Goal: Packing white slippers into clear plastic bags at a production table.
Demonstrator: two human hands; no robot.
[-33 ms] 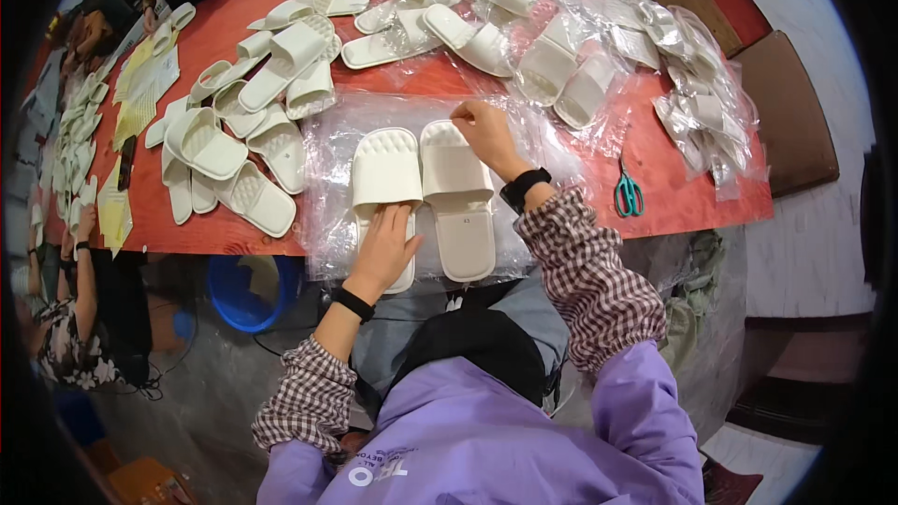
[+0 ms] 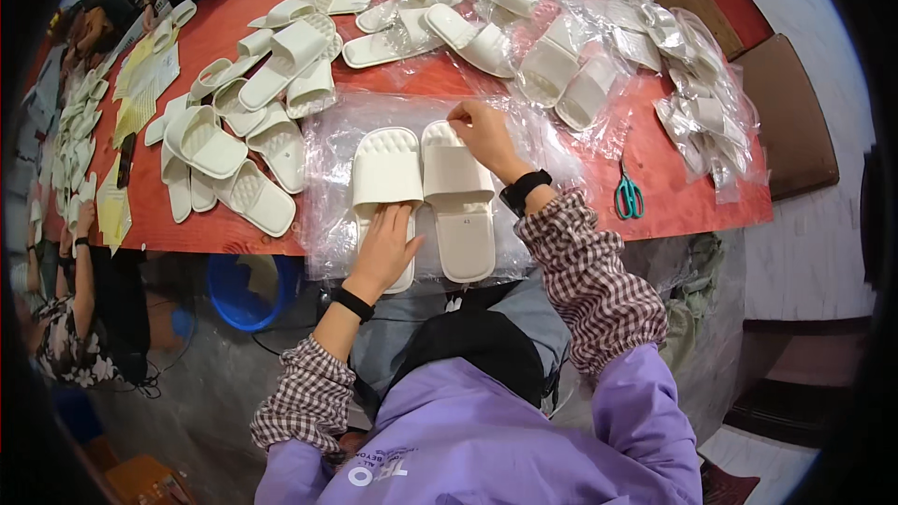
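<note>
Two off-white slide slippers lie side by side, toes away from me, on clear plastic bags (image 2: 327, 168). My left hand (image 2: 382, 248) rests on the left slipper (image 2: 385, 175), fingers stretched out and their tips under its strap. At the toe of the right slipper (image 2: 465, 241), my right hand (image 2: 482, 136) is closed, with curled fingers pinching its far edge. Part of that toe is covered by the hand. The right slipper's footbed shows a small dark mark near the heel.
Loose slippers (image 2: 271, 122) are heaped to the left on the red table (image 2: 669, 192). Bagged slippers (image 2: 585, 84) spread across the far side and right. Teal-handled scissors (image 2: 629, 196) lie on the right. Below the table's edge stands a blue bin (image 2: 245, 295). Other people work at the far left.
My right hand has shifted very slightly left at the right slipper's toe. My left hand and both slippers stay in place.
</note>
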